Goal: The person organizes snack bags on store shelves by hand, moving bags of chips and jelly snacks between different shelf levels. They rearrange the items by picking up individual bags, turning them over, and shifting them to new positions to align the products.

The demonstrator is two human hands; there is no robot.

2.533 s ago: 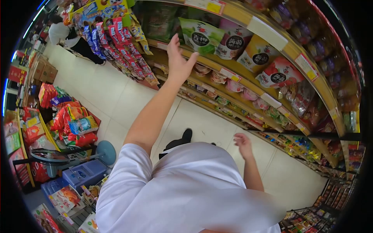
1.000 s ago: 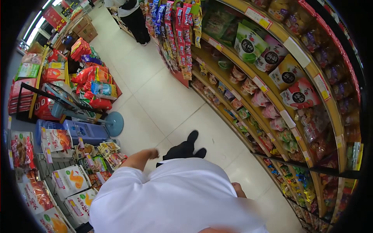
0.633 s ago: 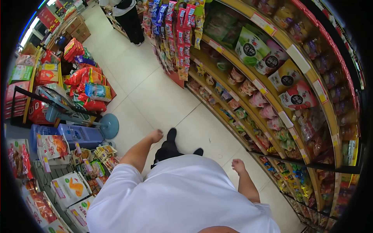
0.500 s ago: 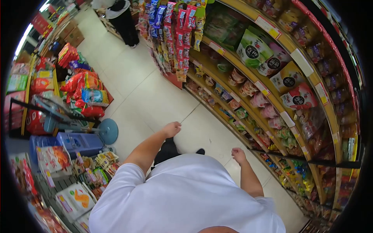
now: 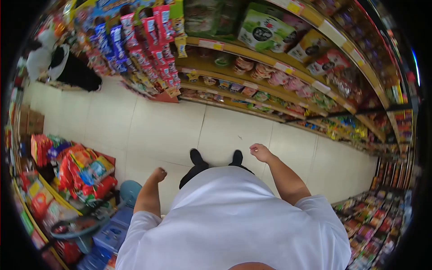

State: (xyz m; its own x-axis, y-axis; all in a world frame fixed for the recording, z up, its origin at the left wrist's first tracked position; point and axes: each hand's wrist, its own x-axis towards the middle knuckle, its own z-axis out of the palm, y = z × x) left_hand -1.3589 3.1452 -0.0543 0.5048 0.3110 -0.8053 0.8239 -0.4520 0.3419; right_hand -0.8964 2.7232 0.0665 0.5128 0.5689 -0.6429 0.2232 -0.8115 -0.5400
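My left hand (image 5: pixel 159 173) hangs low at my left side over the pale tiled floor (image 5: pixel 157 121). Its fingers are curled in loosely and no object shows in them. My right hand (image 5: pixel 261 153) is held out ahead of my right hip, thumb and bent fingers close together, with nothing visible between them. Neither hand touches any goods. Nearest to the left hand is a round blue-grey base (image 5: pixel 130 191). Beyond the right hand run the shelves (image 5: pixel 252 87) with green, yellow and red snack bags (image 5: pixel 263 33) and packaged cups.
Strips of small snack packets (image 5: pixel 148 45) hang at the shelf end. A person in dark trousers (image 5: pixel 76 69) stands at far left. Red bags (image 5: pixel 83 168) are heaped on the floor, near a blue plastic box (image 5: pixel 110 234). More packed shelves (image 5: pixel 373 220) stand at right.
My view and body have turned to the right, so the shelves now stretch across ahead of me. Both shoes now show. The person and the red bags have shifted left in view.
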